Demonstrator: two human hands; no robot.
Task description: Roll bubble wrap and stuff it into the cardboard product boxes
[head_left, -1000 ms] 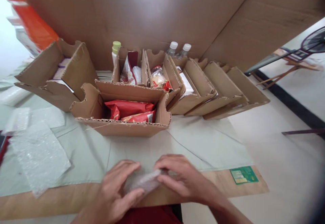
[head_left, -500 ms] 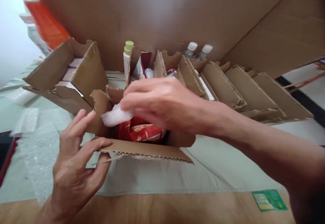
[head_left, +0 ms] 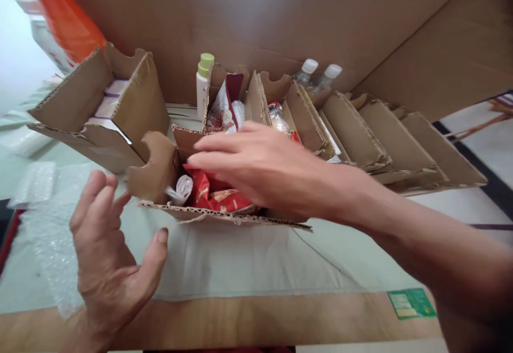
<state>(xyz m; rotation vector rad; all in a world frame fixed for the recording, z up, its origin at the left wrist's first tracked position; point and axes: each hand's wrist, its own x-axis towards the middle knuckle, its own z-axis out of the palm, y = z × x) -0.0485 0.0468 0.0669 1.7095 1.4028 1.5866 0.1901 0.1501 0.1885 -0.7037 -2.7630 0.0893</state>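
Observation:
An open cardboard box (head_left: 224, 215) stands in front of me with a red packet (head_left: 212, 195) inside. A small roll of bubble wrap (head_left: 182, 190) lies in its left end, beside the packet. My right hand (head_left: 256, 163) is over the box, its fingers stretched out above the red packet, holding nothing that I can see. It hides part of the packet and of the box's far side. To the left of the box my left hand (head_left: 114, 251) is open, thumb apart from the fingers, touching nothing.
Another cardboard box (head_left: 92, 144) with white-and-purple packs stands at the left. Behind is a row of cardboard compartments (head_left: 352, 128), a white bottle with a green cap (head_left: 203, 86) and two clear bottles (head_left: 306, 70). Bubble wrap (head_left: 48, 241) lies left, a green packet (head_left: 412, 304) at front right.
My right hand has let go of the bubble wrap, which now lies in the box's left end. My left hand has come off the box's front flap, which has swung up.

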